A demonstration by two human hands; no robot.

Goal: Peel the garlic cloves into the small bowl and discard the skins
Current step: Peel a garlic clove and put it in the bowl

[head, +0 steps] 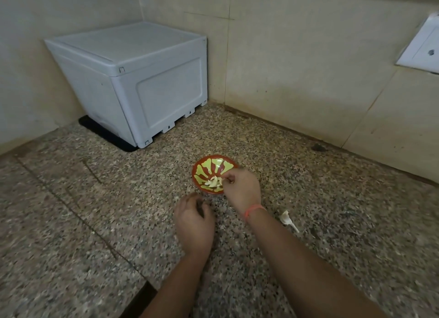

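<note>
Your right hand [240, 187] curls over the small bowl [206, 168] of garlic cloves [213, 182]. Your left hand [193, 220] curls nearby. I can't tell what they hold.

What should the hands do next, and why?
Probably the right hand should draw back from the small bowl and pick up the garlic piece lying on the counter beside its wrist. Peeled cloves already sit in the bowl; that piece lies loose outside it, skin or clove I cannot tell.
</note>
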